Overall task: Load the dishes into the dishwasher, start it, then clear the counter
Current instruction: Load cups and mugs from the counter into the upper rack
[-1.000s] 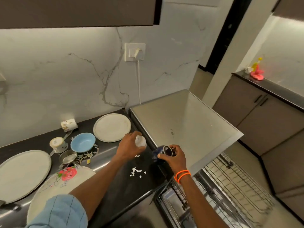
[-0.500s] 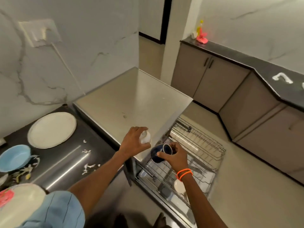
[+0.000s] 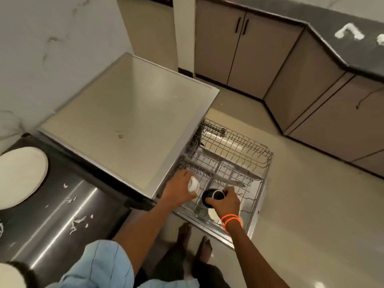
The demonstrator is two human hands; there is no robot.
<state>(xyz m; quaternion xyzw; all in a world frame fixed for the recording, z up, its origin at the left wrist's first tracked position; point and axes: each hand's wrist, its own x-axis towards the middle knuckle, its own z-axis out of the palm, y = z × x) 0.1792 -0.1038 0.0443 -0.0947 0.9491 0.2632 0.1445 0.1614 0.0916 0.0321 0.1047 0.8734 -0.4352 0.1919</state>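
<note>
Two hands reach down over the pulled-out dishwasher rack (image 3: 234, 161), seen from the head camera. The left hand (image 3: 178, 189) is curled around a small white cup (image 3: 193, 184), most of which is hidden by the fingers. The right hand (image 3: 225, 201) grips a dark blue mug (image 3: 212, 196) by its rim, the mug tipped on its side just above the wire tines; whether it touches them is hard to tell. Orange bands (image 3: 231, 220) circle the right wrist. Below that wrist a pale dish (image 3: 212, 213) sits in the rack, mostly covered by the arm. The dishwasher top (image 3: 128, 121) stands beside the dark counter (image 3: 62, 208), where a white plate (image 3: 20, 177) is cut off by the left edge and white scraps (image 3: 78, 222) lie scattered. Bare feet (image 3: 204, 249) show blurred on the floor.
</note>
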